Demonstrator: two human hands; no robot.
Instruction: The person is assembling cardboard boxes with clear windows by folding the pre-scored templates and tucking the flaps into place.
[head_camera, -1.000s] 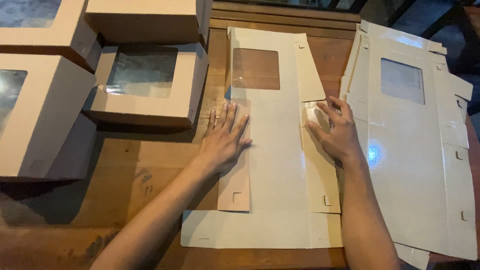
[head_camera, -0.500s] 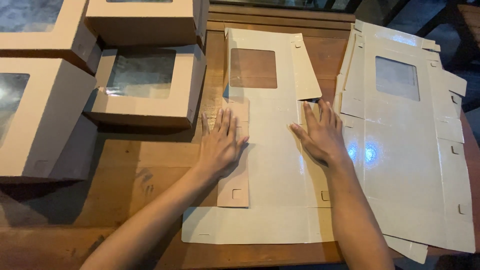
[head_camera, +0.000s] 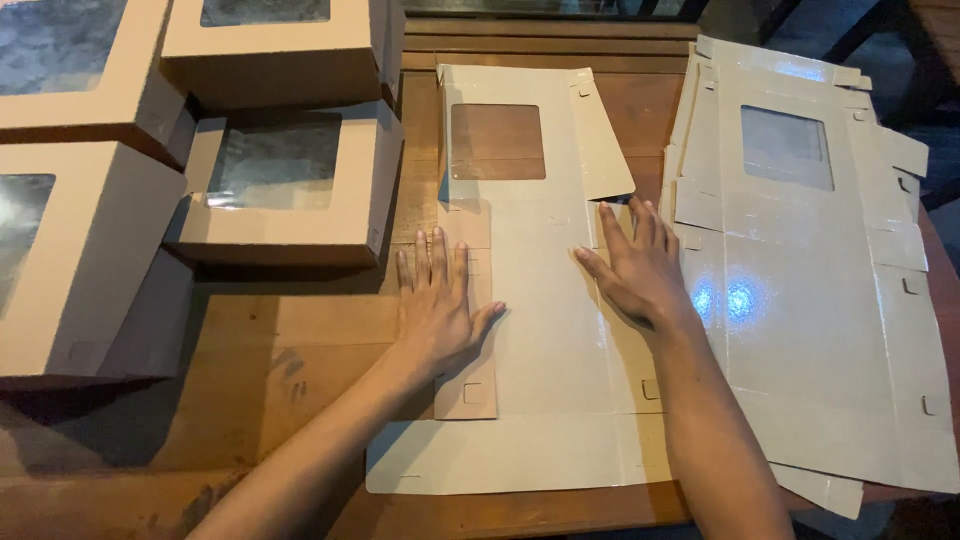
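Folded boxes (head_camera: 290, 190) stacked left on counter (head_camera: 300, 340). Left hand (head_camera: 437, 305) flat, fingers spread, pressing left flap of blank (head_camera: 540, 300) lying mid-counter. Right hand (head_camera: 635, 265) flat, open, on its right flap. Stack of blanks (head_camera: 810, 270) at right.

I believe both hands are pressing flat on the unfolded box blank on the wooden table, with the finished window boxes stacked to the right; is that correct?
Not quite: the head view shows the finished window boxes on the left. Both the left hand and right hand press flat on the box blank on the wooden table.
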